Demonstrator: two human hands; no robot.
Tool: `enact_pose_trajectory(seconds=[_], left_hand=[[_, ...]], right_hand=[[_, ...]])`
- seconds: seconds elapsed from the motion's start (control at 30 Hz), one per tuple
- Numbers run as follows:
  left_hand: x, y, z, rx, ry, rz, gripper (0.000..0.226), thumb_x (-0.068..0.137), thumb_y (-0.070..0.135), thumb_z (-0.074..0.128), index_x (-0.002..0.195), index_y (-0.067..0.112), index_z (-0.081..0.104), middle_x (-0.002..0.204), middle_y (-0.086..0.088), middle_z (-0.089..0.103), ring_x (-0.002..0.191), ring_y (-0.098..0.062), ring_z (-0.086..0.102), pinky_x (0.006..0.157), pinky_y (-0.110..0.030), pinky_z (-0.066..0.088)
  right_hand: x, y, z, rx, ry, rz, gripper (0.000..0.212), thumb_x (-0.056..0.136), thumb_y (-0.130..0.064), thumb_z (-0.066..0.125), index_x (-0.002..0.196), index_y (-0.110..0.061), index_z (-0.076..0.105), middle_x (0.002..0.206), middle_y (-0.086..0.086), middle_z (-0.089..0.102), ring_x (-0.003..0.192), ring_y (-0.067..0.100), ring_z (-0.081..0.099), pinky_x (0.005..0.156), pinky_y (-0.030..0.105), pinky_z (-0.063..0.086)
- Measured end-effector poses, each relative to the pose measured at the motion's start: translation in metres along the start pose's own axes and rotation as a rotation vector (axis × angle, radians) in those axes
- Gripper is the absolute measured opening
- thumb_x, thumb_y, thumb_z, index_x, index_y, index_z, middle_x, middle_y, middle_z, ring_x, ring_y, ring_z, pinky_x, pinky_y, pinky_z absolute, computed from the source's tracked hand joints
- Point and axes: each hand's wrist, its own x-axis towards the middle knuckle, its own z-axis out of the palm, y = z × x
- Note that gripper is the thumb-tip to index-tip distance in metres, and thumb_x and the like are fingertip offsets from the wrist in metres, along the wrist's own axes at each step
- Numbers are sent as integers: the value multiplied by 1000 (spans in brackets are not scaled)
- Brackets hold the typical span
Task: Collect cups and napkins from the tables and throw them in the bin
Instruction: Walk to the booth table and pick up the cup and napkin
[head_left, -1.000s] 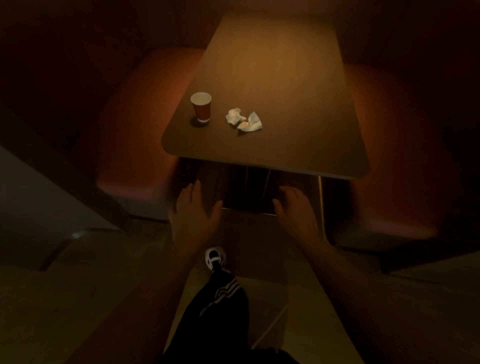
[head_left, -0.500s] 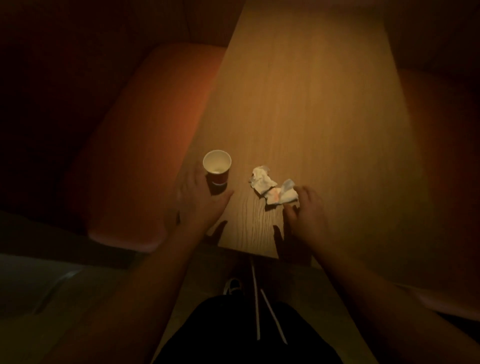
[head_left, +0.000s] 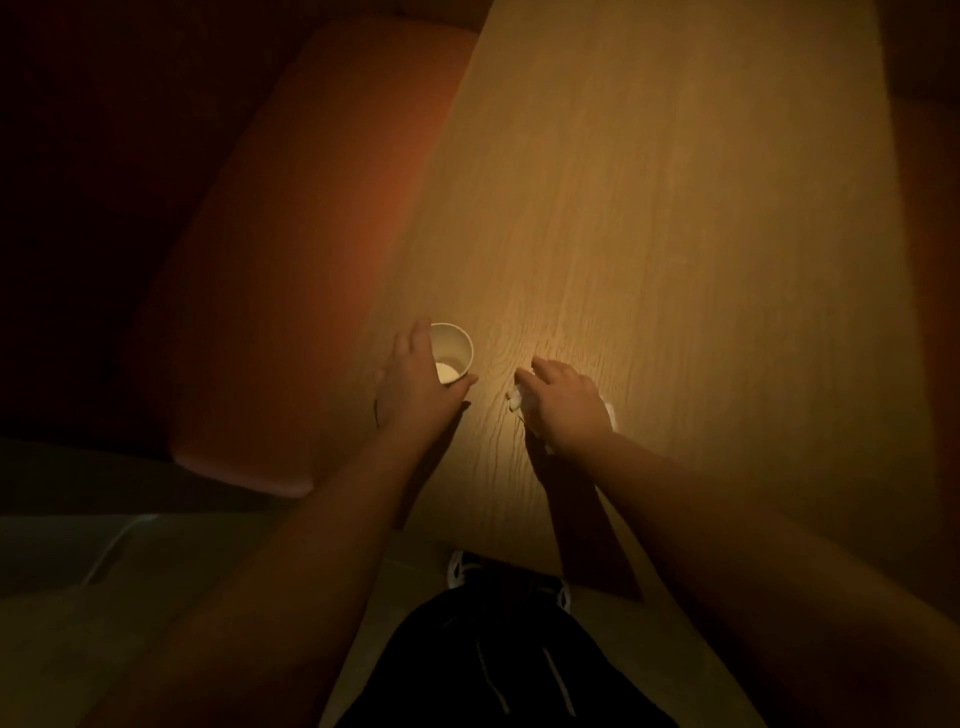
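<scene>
Dim wooden table (head_left: 675, 234) beside an orange seat (head_left: 291, 260). Left hand (head_left: 415, 387) curled around upright paper cup (head_left: 451, 353) near table's edge. Right hand (head_left: 563, 402) cupped over crumpled napkins (head_left: 517, 397), grip unclear.

White-lined cup (head_left: 451, 353); white crumpled napkins (head_left: 516, 397); tan wood-grain table (head_left: 675, 234); orange-red seat (head_left: 311, 249) at nine o'clock.
</scene>
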Motion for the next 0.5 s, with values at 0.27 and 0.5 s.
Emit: enact_pose_trajectory(seconds=[0.27,0.5], left_hand=[[-17,-4,-2,-90,9,23,86,69,46,77,140,23,33,139,-4,40,121,-24,42,97,-47,39],[-33,11,-6,-136,-14,64,85,71,40,78,141,18,33,137,-6,40,119,-24,43,96,-43,38]], right_hand=[[-2,6,-12,236,314,0,35,89,-21,57,124,-21,56,124,1,59,113,21,48,96,36,35],[-50,46,-28,429,398,114,35,92,-21,53,127,-18,56,123,2,58,116,19,46,95,31,35]])
